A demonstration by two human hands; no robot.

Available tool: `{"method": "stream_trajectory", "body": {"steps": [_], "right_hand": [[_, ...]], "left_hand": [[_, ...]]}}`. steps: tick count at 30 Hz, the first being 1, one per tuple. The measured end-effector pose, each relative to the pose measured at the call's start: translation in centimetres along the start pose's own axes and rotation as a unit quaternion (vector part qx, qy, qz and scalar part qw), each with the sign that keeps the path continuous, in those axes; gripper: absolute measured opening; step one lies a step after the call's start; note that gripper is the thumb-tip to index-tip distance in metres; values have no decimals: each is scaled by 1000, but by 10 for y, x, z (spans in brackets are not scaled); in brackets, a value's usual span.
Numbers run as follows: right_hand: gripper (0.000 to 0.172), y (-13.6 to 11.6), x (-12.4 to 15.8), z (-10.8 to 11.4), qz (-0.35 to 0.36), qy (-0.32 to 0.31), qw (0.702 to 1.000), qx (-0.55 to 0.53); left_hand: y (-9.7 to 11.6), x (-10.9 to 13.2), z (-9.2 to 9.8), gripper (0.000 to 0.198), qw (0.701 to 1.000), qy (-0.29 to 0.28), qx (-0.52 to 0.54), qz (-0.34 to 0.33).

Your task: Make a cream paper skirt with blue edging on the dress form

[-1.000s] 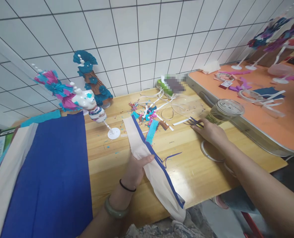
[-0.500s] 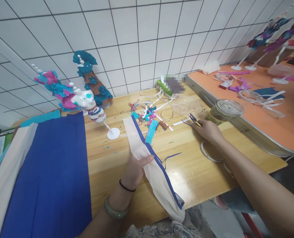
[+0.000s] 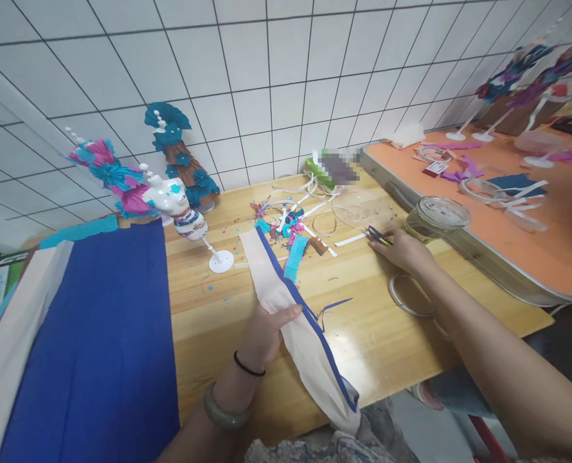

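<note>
A long, pale pink, blue-edged, paper-like strip (image 3: 272, 289) slants over the light wooden table (image 3: 377, 341), gripped in the left hand (image 3: 265, 329). The right hand (image 3: 408, 251) grasps small dark-and-yellow scissors (image 3: 380, 237) near a clear, round jar (image 3: 435, 217). Multicoloured scraps (image 3: 294, 222) lie beside the strip's far end.

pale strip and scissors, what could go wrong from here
The pale strip hangs past the near edge of the table, so it might slide off if the left grip loosens. The right grip, holding the scissors, appears close to the clear jar and could knock it.
</note>
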State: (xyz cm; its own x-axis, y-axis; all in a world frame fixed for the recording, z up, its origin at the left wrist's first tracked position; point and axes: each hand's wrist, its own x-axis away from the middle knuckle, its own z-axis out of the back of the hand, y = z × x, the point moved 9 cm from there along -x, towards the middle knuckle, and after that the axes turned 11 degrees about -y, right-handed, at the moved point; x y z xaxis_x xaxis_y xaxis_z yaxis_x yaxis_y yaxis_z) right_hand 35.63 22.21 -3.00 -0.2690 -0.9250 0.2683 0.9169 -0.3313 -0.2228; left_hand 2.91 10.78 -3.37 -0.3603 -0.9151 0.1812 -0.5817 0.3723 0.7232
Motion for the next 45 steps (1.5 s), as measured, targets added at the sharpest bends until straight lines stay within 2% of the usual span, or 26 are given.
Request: {"method": "stream_trajectory", "body": {"steps": [4,8,11,14,19,24,30,32,34,37,39,42,45], "right_hand": [[62,-16,11,2,56,-10,997,-44],[48,-47,29,1,151,-50,983,-94],[45,-64,33,-4,183,-73,976,-95],[43,-70,26,-13,171,-79,980,-62],[46,-68,20,-23,112,-56,992,25],[51,-66,28,-23,75,-37,994,71],[66,-62,33,-21,48,-3,996,81],[71,-58,34,-18,37,20,998,56],[75,-52,35,-13,41,49,997,-34],[62,-37,36,1,56,84,977,-187],[53,-27,37,13,51,92,968,-229],[53,-21,49,29,38,89,964,-246],[49,-44,81,31,77,30,962,-260]], "left_hand": [[1,0,-1,50,1000,2,3,1],[-1,0,2,47,1000,6,0,4],[-1,-1,2,45,1000,2,-1,1],[1,0,0,46,1000,-1,-1,-10],[2,1,-2,49,1000,0,2,-4],[2,1,-1,49,1000,5,5,-6],[2,0,-2,47,1000,-2,5,-6],[1,0,-3,47,1000,-6,3,-5],[2,-1,-3,48,1000,-9,2,-9],[3,-1,-1,53,1000,-6,2,-20],[5,-1,0,52,1000,-7,2,-26],[6,-1,1,45,1000,-6,1,-29],[6,-1,7,39,999,21,-8,-26]]}}
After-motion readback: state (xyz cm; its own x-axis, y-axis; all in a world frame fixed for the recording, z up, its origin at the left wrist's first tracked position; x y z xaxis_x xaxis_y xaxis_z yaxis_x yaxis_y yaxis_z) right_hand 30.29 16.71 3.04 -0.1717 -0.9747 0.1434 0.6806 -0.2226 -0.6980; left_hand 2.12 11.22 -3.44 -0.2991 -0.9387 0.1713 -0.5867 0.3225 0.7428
